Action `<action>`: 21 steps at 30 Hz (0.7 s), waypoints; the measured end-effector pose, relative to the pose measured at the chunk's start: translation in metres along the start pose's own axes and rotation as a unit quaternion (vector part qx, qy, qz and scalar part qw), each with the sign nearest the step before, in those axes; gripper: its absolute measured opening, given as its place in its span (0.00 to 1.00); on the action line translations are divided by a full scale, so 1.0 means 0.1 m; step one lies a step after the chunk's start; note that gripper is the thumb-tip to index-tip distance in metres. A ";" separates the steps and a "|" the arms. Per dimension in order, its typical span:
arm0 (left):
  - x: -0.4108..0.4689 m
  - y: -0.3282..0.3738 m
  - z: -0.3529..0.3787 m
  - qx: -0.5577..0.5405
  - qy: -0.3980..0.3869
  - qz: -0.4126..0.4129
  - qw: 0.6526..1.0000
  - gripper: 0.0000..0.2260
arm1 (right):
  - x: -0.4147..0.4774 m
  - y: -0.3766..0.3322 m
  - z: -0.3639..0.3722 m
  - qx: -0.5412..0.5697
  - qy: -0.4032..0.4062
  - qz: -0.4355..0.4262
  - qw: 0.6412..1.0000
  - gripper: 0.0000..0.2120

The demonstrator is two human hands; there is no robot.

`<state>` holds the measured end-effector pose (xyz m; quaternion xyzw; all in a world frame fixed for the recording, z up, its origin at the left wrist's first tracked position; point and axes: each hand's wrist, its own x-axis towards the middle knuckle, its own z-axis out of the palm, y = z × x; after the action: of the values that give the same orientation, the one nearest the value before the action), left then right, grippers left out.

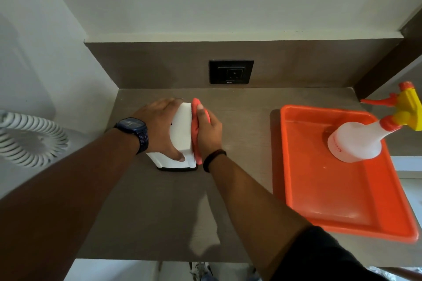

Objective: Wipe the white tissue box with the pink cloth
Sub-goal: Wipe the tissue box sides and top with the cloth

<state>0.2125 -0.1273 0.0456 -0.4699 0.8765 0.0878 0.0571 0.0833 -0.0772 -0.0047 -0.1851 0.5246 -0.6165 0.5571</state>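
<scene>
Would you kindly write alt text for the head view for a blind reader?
The left hand grips a white tissue box on a counter while the right hand holds a pink cloth against its side. A spray bottle stands in an orange tray nearby.

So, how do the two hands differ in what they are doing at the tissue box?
The left hand grips the white tissue box bare, from its left side; the right hand holds the pink cloth against its right side. The left wrist carries a dark watch, the right only a thin dark band. Both work on the same box.
</scene>
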 end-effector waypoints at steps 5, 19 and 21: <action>0.00 0.00 0.01 0.010 0.000 -0.006 1.000 0.63 | 0.04 0.09 -0.09 -0.050 0.046 0.039 0.997 0.13; -0.01 0.01 -0.01 -0.009 -0.021 -0.009 1.000 0.62 | -0.11 -0.06 -0.06 -0.016 0.006 0.040 0.999 0.15; -0.01 0.01 -0.02 -0.016 -0.030 -0.014 0.999 0.63 | -0.04 -0.10 -0.05 -0.013 0.011 0.072 0.997 0.16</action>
<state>0.2120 -0.1263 0.0475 -0.4803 0.8661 0.1150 0.0767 0.0758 -0.0728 0.0035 -0.1472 0.5509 -0.5702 0.5914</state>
